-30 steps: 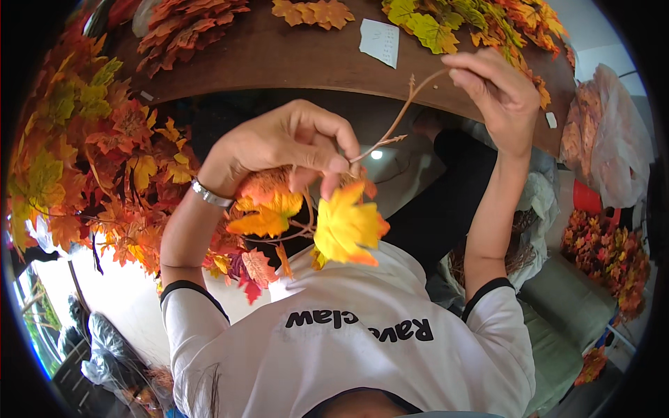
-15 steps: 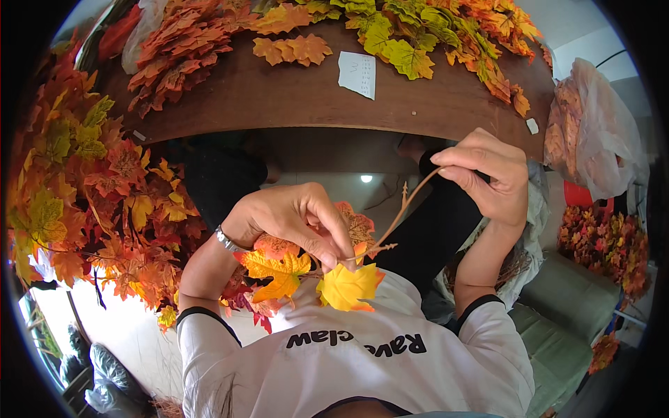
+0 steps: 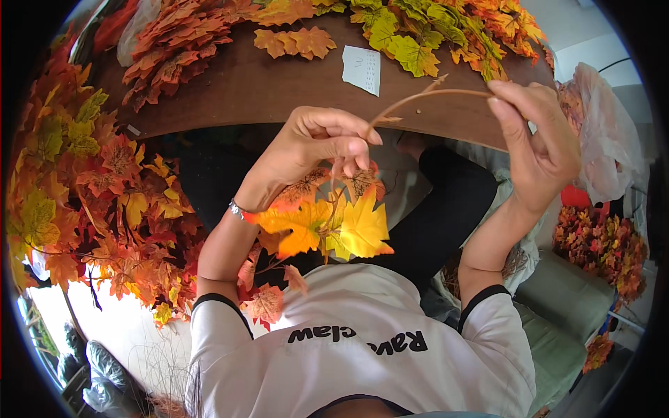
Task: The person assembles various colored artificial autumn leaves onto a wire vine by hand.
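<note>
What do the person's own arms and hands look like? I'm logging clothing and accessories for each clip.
Both forearms are bare, with no gloves on the left hand or the right hand. The white T-shirt has short sleeves edged with a dark band. A thin silver bracelet circles the left wrist; nothing shows on the right wrist.

Paper slip (image 3: 362, 70) marks too small to read, leaf stems (image 3: 334, 191) hidden behind fingers (image 3: 348, 146) (left hand's)
</note>
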### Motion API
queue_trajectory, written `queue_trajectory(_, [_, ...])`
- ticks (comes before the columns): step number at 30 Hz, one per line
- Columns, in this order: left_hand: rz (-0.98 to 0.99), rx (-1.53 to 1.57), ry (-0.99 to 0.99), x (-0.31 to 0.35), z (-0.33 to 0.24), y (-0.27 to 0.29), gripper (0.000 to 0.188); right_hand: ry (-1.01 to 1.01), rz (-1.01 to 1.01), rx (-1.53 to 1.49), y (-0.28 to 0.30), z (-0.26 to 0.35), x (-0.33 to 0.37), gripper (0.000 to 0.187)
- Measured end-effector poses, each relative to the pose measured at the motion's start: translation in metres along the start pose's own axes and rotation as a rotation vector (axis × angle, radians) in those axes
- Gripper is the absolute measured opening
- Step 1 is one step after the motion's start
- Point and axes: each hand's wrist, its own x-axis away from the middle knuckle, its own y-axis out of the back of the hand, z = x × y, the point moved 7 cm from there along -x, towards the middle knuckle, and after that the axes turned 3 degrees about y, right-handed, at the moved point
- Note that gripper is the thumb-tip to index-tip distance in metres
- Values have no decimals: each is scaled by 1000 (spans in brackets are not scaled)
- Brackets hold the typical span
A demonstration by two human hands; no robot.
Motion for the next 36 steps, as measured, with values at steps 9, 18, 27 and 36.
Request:
queue_trajectory(9, [-14,213,-83,2,10,33,14,-177,157,-172,-34,-10,2,7])
queue_trajectory(18, [6,372,-33,10,11,36,18,-822,445,-637,-80,-34,93,12])
queue_trajectory(27, [29,190,149,10,9,29,15,-898,505,-910,-164,-32,163,15])
queue_trajectory(36, [-62,197,198,17,16,40,12,-758,439,-904,-154,-78,98,31])
